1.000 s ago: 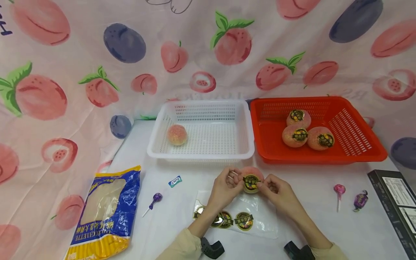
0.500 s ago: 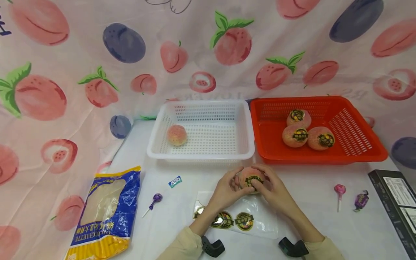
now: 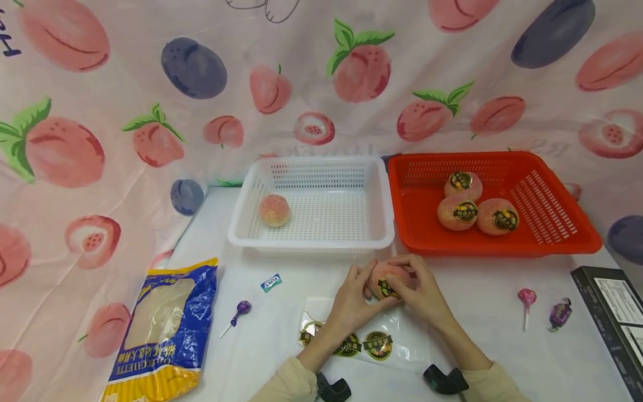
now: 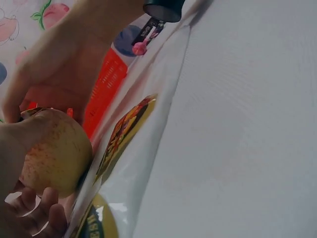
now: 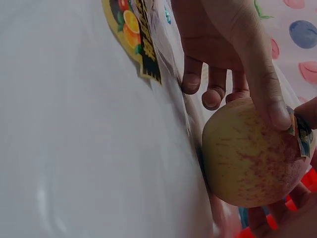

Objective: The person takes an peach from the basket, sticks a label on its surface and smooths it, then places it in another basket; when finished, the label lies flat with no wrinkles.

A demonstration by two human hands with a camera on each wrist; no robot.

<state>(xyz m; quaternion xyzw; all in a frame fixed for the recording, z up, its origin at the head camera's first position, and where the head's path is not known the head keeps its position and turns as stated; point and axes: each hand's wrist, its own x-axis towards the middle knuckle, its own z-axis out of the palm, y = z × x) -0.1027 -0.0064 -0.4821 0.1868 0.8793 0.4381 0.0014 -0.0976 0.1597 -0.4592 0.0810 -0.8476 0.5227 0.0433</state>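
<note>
A yellow apple with red streaks (image 3: 389,272) sits between both hands, just in front of the baskets. A black-and-gold label (image 3: 385,288) is on its near side. My left hand (image 3: 349,304) holds the apple from the left; in the right wrist view its thumb (image 5: 277,114) touches the skin beside the label. From the right, my right hand (image 3: 424,290) grips the apple with fingers over its far side and thumb on the label. Below the hands lies a clear sheet (image 3: 402,335) with several stickers (image 3: 378,345), partly hidden by the left forearm.
A white basket (image 3: 311,243) holds one apple (image 3: 274,210). The red basket (image 3: 552,245) beside it holds 3 labelled apples (image 3: 497,216). Around lie a blue-yellow bag (image 3: 166,329), lollipops (image 3: 243,307) (image 3: 527,296), wrapped candies (image 3: 271,283) (image 3: 560,314) and a black box (image 3: 610,312).
The right hand has gone from pinching the label's edge to wrapping round the apple, its thumb on the label. The left hand has closed in on the apple, which has turned slightly.
</note>
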